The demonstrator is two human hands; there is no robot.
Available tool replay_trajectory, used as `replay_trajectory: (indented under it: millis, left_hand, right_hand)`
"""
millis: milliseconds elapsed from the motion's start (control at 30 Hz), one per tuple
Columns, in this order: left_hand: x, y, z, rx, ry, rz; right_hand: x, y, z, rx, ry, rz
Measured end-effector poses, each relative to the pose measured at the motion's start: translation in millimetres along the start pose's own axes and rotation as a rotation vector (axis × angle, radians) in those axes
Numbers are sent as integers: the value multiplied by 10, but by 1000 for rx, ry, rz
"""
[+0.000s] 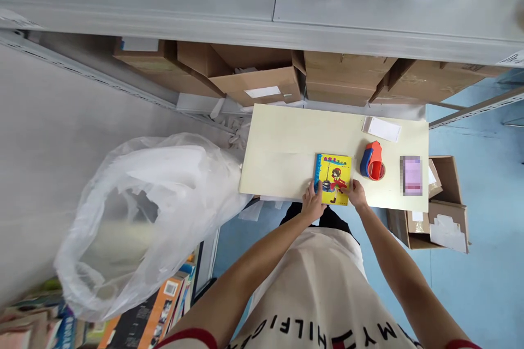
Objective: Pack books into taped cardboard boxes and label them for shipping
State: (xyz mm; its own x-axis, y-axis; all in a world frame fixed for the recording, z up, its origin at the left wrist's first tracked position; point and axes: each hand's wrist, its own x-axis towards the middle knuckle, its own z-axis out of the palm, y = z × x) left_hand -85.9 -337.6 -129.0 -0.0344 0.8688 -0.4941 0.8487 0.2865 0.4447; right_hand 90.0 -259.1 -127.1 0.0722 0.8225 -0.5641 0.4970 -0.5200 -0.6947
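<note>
A yellow book (340, 166) with a cartoon figure in red on its cover and a blue strip along its left side lies near the front edge of the cream tabletop (282, 147). My left hand (313, 203) grips its lower left corner, fingers over the cover. At the lower right edge, my right hand (356, 194) holds the same book, its thumb side on the cover. Just right of the book stands a red and blue tape dispenser (373, 159) with a roll of tape. Behind the dispenser is a white slip or label pack (382, 128).
A blurred pink rectangular item (412, 175) lies at the table's right. Left of the table hangs a large clear plastic bag (164, 174), above stacked books (151, 311). Cardboard boxes (344, 73) line the shelf behind; an open carton (446, 207) sits on the floor at right.
</note>
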Motion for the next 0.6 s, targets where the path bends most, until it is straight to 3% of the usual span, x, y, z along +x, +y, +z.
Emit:
replay_trajectory:
  millis: [267,367,500,600]
  left_hand:
    - [148,-97,-106,-59,-11,105]
    - [271,69,-255,-190,-55,187]
    - [334,414,-460,-572,-86,371]
    - [283,512,-570,-831,-4,329]
  right_hand:
    - [-193,-312,1,318,-35,67]
    - [-223,-427,-134,284,44,14]
    - [-319,-629,-277,89,78,-91]
    - [-415,-790,-185,71,-6,-207]
